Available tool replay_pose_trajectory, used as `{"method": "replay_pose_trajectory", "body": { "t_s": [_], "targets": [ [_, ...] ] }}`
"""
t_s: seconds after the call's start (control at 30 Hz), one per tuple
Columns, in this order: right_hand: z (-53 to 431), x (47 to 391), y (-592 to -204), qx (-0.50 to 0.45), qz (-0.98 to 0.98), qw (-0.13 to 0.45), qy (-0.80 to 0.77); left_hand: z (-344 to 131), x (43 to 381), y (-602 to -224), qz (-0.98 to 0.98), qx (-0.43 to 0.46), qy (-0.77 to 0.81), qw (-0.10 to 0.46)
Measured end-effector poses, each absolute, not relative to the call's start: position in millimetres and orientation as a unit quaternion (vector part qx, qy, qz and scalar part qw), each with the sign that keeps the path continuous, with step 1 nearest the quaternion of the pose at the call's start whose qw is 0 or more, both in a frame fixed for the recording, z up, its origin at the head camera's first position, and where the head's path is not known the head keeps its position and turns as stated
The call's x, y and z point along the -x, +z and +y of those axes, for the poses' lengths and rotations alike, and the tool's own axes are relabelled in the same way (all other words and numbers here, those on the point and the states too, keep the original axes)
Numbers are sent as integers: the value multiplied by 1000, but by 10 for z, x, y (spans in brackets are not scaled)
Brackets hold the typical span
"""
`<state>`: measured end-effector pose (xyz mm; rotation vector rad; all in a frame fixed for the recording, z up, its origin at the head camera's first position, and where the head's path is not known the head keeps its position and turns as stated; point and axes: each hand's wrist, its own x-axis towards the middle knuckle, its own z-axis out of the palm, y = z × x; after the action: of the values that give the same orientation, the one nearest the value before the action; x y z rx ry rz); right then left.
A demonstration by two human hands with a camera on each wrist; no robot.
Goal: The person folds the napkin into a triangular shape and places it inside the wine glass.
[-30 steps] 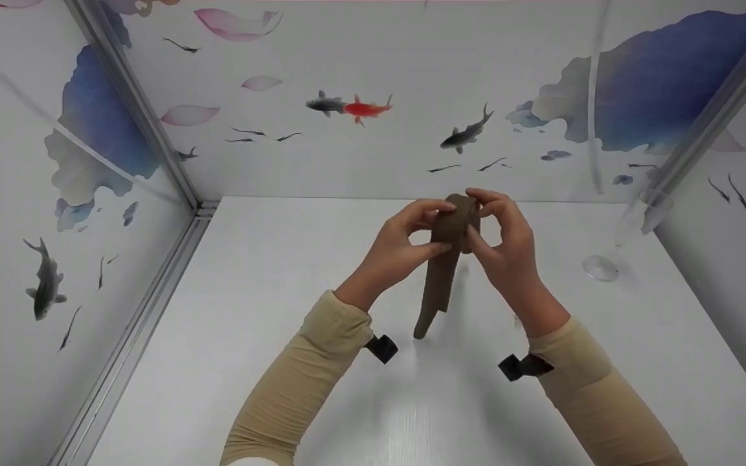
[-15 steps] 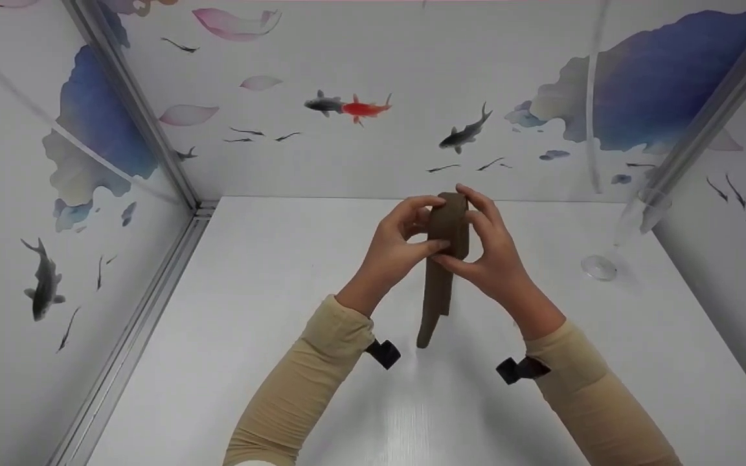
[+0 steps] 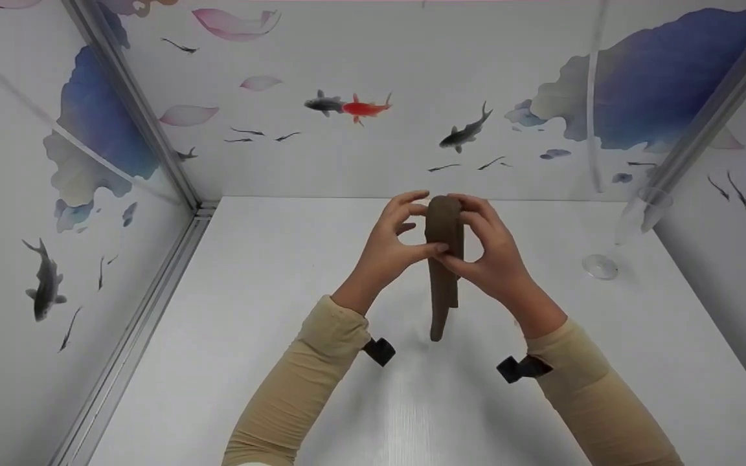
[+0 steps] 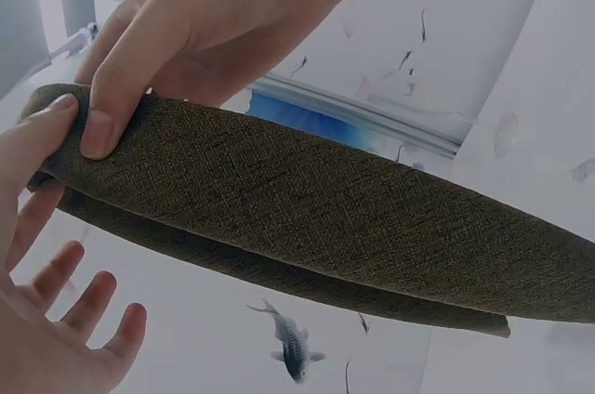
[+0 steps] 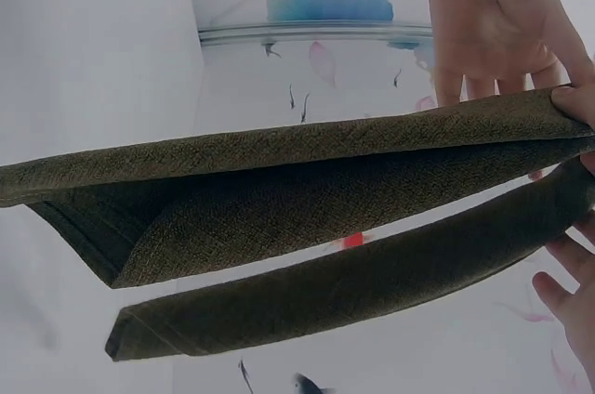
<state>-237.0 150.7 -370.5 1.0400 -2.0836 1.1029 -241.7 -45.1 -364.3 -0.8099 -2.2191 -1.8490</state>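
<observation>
A brown, coarsely woven cloth napkin [image 3: 443, 223] hangs in a narrow folded strip between both hands, over the far middle of the table. My left hand [image 3: 384, 243] pinches its folded top with the thumb in front, its other fingers spread. From the other side my right hand [image 3: 499, 249] grips the same fold, thumb close to the left thumb. In the left wrist view the napkin [image 4: 307, 199] shows two long layers lying one over the other. Seen from the right wrist, the napkin [image 5: 353, 199] has an open pleat and a separate lower strip with a pointed tail.
A clear stemmed glass stands at the right of the white table [image 3: 269, 272], its round base [image 3: 600, 268] flat on the top. White panels with painted fish and petals enclose the back and sides, joined by metal rails [image 3: 185, 175].
The right hand has shifted left, its thumb moving to the front beside the left thumb. The napkin has swung more upright, and the left fingers have spread away from it.
</observation>
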Motion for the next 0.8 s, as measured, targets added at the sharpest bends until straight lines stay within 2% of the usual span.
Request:
{"method": "replay_pose_trajectory", "body": {
  "t_s": [0.33, 0.63, 0.8],
  "targets": [
    [1502, 2332, -3706, -389, -774, 253, 431, -442, 2398, -3661, -698, 310, -643, 53],
    [1486, 2341, -3726, -374, -768, 239, 462, -371, 2359, -3604, -694, 306, -646, 93],
    [1476, 2365, -3813, -382, -783, 207, 446, -368, 2349, -3563, -701, 286, -643, 111]
  ]
}}
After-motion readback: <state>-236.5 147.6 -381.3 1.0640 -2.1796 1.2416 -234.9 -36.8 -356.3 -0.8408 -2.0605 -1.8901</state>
